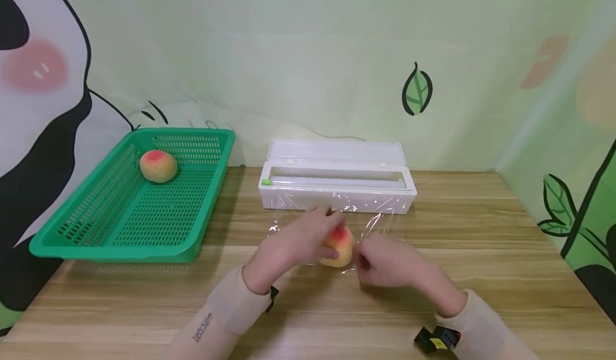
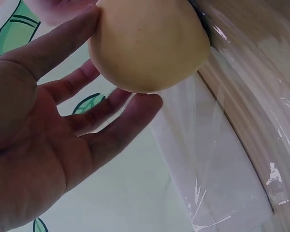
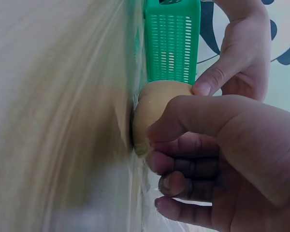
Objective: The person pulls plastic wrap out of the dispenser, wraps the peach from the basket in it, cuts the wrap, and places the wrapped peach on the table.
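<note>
A peach (image 1: 339, 250) with a red top sits on clear cling film (image 1: 380, 220) on the table. My left hand (image 1: 308, 237) holds it, thumb and fingers around its sides; the left wrist view shows the fingertips touching the pale peach (image 2: 150, 48). Just to the right is my right hand (image 1: 392, 261), fingers curled low by the fruit. In the right wrist view its thumb and index finger pinch a gathered bit of film against the peach (image 3: 157, 104). The film runs back to a white dispenser box (image 1: 337, 202), whose lid stands up.
At the left stands a green basket (image 1: 192, 250) with another peach (image 1: 159, 166) in its far part. A printed cloth (image 1: 313, 82) hangs behind the wooden table (image 1: 481, 231). On the dispenser's left end is a small green piece (image 1: 267, 182).
</note>
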A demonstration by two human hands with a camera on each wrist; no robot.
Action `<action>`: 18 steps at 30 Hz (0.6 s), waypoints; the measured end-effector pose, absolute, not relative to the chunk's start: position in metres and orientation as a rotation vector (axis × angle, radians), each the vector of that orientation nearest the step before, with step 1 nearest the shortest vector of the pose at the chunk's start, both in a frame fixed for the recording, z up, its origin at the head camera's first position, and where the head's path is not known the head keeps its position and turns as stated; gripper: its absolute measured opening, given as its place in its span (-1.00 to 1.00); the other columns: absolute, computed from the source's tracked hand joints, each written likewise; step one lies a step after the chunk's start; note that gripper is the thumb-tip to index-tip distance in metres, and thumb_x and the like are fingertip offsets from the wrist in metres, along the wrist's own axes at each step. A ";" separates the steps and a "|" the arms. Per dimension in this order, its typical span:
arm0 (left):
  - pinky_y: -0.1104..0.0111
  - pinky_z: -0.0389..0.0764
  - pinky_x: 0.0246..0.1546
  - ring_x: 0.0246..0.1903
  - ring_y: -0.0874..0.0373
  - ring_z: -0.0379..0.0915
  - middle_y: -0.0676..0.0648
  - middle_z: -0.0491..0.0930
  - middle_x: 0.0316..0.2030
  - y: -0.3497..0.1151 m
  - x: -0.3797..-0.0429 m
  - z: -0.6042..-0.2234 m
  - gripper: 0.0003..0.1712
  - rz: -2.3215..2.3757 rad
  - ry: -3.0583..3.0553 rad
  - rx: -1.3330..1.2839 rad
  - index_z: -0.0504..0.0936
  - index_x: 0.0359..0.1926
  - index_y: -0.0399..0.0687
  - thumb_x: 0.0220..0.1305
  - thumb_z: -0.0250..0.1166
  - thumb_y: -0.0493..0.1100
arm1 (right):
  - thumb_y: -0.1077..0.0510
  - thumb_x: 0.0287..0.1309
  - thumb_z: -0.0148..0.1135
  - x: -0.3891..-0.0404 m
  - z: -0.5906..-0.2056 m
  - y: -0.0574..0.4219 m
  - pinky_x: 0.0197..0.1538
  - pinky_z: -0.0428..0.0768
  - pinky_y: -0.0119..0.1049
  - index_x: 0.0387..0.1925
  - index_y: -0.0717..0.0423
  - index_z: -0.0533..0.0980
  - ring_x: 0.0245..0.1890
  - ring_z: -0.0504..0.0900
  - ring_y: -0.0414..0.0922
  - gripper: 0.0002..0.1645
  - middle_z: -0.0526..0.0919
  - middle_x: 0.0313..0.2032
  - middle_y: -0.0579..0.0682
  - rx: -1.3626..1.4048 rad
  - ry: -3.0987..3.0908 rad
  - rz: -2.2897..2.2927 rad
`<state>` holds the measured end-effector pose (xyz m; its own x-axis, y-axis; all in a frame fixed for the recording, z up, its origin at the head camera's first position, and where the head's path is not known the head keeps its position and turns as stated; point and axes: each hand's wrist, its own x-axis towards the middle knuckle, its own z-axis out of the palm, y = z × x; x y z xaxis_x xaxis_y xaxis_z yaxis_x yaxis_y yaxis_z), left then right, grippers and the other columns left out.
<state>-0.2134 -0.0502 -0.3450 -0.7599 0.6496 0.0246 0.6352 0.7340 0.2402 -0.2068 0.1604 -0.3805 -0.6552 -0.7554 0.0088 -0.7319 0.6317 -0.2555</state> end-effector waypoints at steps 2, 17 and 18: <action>0.37 0.43 -0.04 -0.06 0.11 0.37 -0.01 0.37 -0.02 -0.050 -0.213 -0.346 -0.50 0.343 2.885 1.078 0.52 0.06 -0.01 0.15 0.48 0.00 | 0.25 -0.14 0.25 -0.208 -0.380 0.161 -0.62 0.31 -0.49 -0.65 -0.18 0.38 -0.68 0.32 -0.36 -0.73 0.34 -0.68 -0.34 -1.243 2.758 -0.388; 0.28 0.46 0.03 0.12 0.05 0.25 -0.06 0.28 0.10 -0.036 -0.202 -0.355 0.06 0.088 2.976 1.006 0.34 0.26 -0.10 -0.23 0.63 0.19 | 0.23 -0.07 0.27 -0.215 -0.377 0.164 -0.55 0.32 -0.47 -0.57 -0.17 0.39 -0.61 0.35 -0.34 -0.75 0.36 -0.64 -0.35 -1.169 2.828 -0.612; 0.27 0.47 0.02 0.12 0.04 0.25 -0.06 0.28 0.10 -0.034 -0.202 -0.357 0.07 0.069 2.989 1.002 0.33 0.26 -0.10 -0.23 0.63 0.18 | 0.23 -0.07 0.28 -0.215 -0.377 0.164 -0.54 0.32 -0.48 -0.56 -0.17 0.40 -0.61 0.35 -0.34 -0.75 0.37 -0.63 -0.34 -1.167 2.833 -0.618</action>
